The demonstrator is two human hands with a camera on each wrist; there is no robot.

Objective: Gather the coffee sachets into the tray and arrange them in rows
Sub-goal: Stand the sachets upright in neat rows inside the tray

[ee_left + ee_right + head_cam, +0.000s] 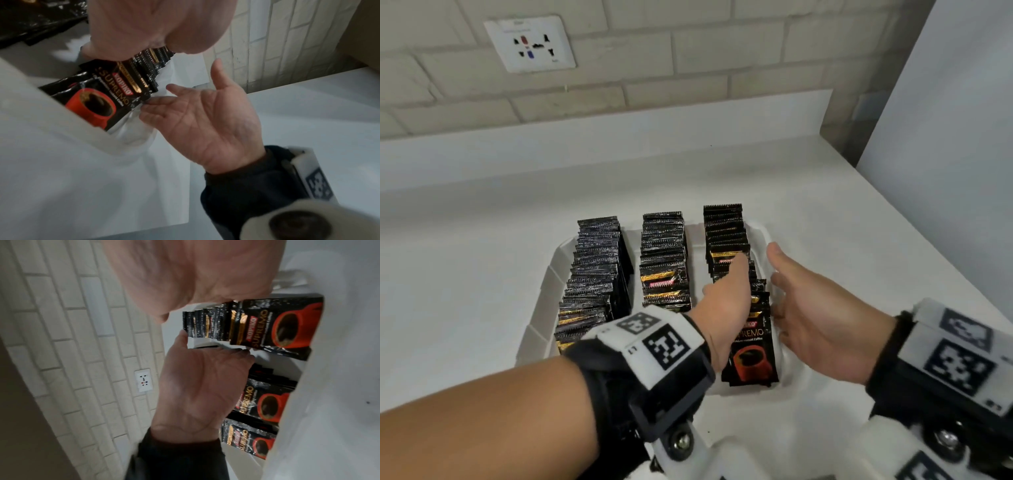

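Both hands flank the right-hand row of sachets. Left hand, fingers extended and relaxed, lies along the row's inner side, holding nothing; right hand, palm open and turned inward, stands at the outer side, its fingertips touching the edge of the front sachet. Neither hand grips anything.

Front sachet: leans backward against its neighbours at the near end of the row, printed face with red cup upward. Behind it the right row runs away from the viewer, packets overlapping like tiles. Middle row and left row stand in the same manner, well filled, parted by bare strips of tray floor. White tray holds all three rows and rests on the white counter. No loose sachet shows on the counter, so gathering appears complete and the present step is judged to be squaring the last row.

Handling, as judged: sachets are light, thin, pliant foil packets with a glossy, probably slippery film; a row collapses domino-fashion if pushed at one end. Best taken flat between both palms along the side edges, or singly by the serrated top seal.

Beyond the tray: brick-pattern wall with a wall socket.
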